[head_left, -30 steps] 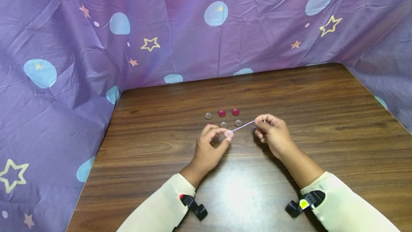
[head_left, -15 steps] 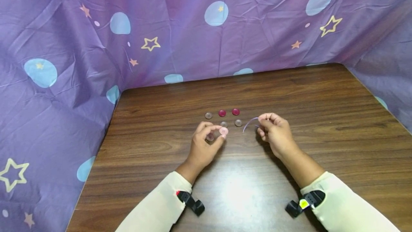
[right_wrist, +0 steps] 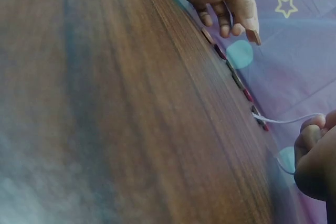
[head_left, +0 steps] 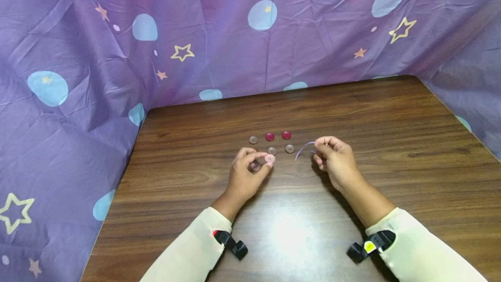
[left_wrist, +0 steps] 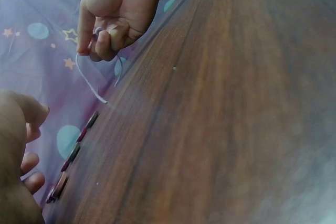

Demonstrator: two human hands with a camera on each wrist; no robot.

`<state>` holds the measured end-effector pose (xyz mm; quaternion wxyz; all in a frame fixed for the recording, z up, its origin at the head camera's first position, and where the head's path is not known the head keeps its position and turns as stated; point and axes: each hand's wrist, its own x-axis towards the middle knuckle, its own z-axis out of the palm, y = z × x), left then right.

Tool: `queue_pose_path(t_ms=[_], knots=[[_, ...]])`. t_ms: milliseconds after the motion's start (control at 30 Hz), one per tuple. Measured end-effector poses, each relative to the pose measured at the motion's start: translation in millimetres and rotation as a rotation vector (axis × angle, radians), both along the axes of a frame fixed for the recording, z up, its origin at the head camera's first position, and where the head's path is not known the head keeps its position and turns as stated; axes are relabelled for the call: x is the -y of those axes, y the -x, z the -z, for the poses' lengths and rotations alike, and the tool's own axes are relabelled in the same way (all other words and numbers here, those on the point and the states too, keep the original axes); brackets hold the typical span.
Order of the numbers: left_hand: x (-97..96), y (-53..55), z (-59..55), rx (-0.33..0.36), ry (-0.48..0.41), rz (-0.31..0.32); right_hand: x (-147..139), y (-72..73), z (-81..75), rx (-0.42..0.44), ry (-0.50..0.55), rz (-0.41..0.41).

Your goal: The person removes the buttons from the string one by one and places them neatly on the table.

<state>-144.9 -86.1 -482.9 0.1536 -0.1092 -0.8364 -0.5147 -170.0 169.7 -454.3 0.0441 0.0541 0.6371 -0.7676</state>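
My left hand [head_left: 243, 176] pinches a pink four-hole button [head_left: 270, 159] between thumb and index finger, above the table. In the right wrist view that pink button [right_wrist: 256, 37] appears edge-on at the fingertips. A thin purple string [head_left: 304, 147] is pinched in my right hand [head_left: 335, 159]. One end of the string curves down to the left, apart from the pink button, and a short end shows below the fingers. The left wrist view shows the string [left_wrist: 87, 83] hanging in a bow. Beneath my left fingers lies a brownish button [head_left: 255, 166], partly covered.
Behind the hands, two crimson buttons [head_left: 269, 136] and a grey-brown button [head_left: 253, 140] form a row on the wooden table [head_left: 188, 229]. Two more grey-brown buttons [head_left: 289, 148] lie just in front of it. A purple patterned cloth [head_left: 219, 34] hangs behind the table.
A second ago the string ran taut from the pink button to my right hand. It has come away from the button. My left hand has shifted slightly left with the button.
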Motion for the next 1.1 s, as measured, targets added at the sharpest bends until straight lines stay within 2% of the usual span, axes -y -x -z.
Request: queue_pose_path(t_ms=[367, 900, 1100], knots=[[0.5, 1.2, -0.8, 0.051, 0.018, -0.042, -2.1, 0.1, -1.9, 0.013, -0.042, -0.027], [0.1, 1.6, -1.8, 0.075, 0.084, -0.074, 0.0, 1.3, -3.1, 0.032, -0.036, -0.054], [-1.9, 0.8, -1.2, 0.072, 0.124, -0.068, -2.6, -0.4, -2.1, 0.052, -0.027, -0.069]])
